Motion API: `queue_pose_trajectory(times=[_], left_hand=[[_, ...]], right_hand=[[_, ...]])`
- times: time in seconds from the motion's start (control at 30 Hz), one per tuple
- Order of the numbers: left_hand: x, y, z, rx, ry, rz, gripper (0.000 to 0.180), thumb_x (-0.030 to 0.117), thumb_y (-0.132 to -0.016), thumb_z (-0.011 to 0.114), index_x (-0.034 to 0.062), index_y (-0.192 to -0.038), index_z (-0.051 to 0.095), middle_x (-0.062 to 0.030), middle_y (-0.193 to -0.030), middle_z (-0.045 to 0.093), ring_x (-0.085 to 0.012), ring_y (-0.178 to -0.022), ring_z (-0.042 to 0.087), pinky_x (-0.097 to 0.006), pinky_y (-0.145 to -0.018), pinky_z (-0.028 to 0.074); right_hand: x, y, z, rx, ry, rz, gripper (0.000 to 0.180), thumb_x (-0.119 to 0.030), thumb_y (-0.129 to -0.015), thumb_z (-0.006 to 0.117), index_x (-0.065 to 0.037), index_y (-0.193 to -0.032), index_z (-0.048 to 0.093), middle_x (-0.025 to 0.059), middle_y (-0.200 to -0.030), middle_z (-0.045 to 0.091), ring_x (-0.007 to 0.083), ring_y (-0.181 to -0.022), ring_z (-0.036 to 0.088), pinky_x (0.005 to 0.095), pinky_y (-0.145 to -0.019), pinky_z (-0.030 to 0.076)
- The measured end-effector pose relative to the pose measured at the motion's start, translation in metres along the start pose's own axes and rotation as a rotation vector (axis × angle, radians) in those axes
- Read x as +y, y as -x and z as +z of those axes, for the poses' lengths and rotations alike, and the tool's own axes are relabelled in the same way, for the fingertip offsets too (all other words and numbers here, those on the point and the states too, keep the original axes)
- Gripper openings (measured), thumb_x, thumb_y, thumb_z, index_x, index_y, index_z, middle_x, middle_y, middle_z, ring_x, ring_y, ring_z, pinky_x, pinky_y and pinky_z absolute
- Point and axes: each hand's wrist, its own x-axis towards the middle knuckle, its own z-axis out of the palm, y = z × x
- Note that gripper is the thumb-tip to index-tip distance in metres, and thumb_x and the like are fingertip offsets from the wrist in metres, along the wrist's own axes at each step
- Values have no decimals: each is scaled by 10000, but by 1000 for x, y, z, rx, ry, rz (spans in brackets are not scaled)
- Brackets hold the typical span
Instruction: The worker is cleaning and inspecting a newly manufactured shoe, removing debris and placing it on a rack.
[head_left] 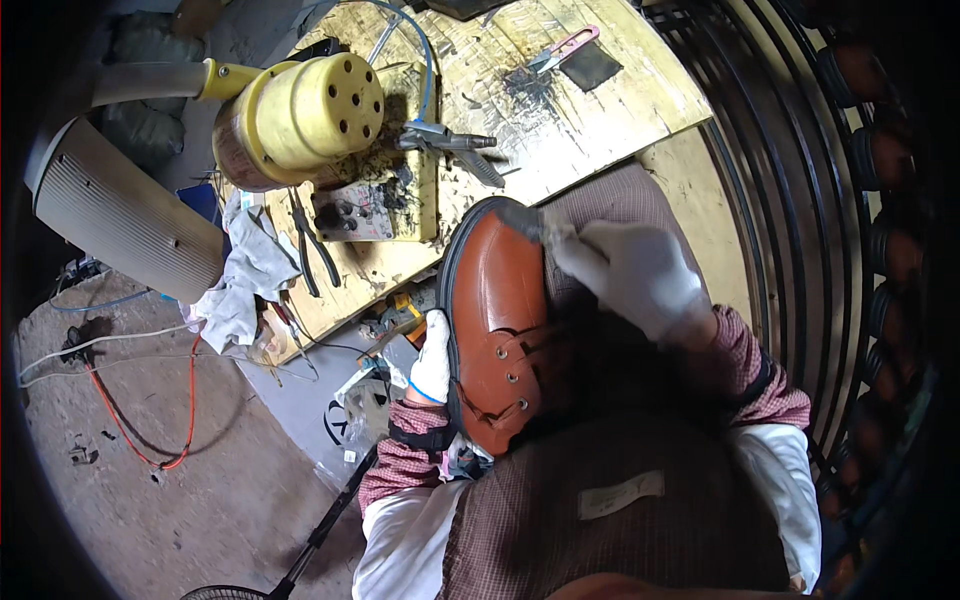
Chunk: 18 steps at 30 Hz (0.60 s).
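Observation:
A reddish-brown leather shoe (497, 290) with metal eyelets and a dark sole edge rests over my lap, its toe toward the workbench. My left hand (432, 362), in a white glove, is closed on the shoe's left side by the sole; its fingertips are partly hidden beneath. In a white glove as well, my right hand (640, 278) grips a small dark-bristled brush (522, 220) whose bristles touch the toe. Motion slightly blurs that hand, and the fingers cover most of the brush's handle.
A wooden workbench (630, 120) ahead bears pink-handled snips (568, 48), an air blow gun (450, 140), pliers (312, 245) and a yellow nozzled machine head (300, 115). A white rag (245, 275) hangs at its left corner. Racks of shoes (895, 255) line the right. An orange cable (190, 420) lies on the floor.

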Motion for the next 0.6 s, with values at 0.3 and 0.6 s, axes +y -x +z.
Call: queue_pose_trajectory(times=[0.3,0.6], left_hand=[[0,7,-2,118,-47,167,900,717,-1009,352,27,-1587,325,-178,-1584,430,-346,-1420,466,-452,-1210,371],[26,-9,-23,-34,-213,406,1161,884,-787,518,67,-1591,334,-139,-1605,408,-324,-1436,439,-475,-1211,364]], right_hand=[[22,-18,-15,123,-323,-212,364,-344,-1013,624,-26,-854,702,117,-621,640,168,-493,624,333,-517,496],[36,-100,-40,251,390,-177,450,-400,-1001,544,-62,-1277,656,171,-1109,713,368,-1000,682,469,-875,536]])
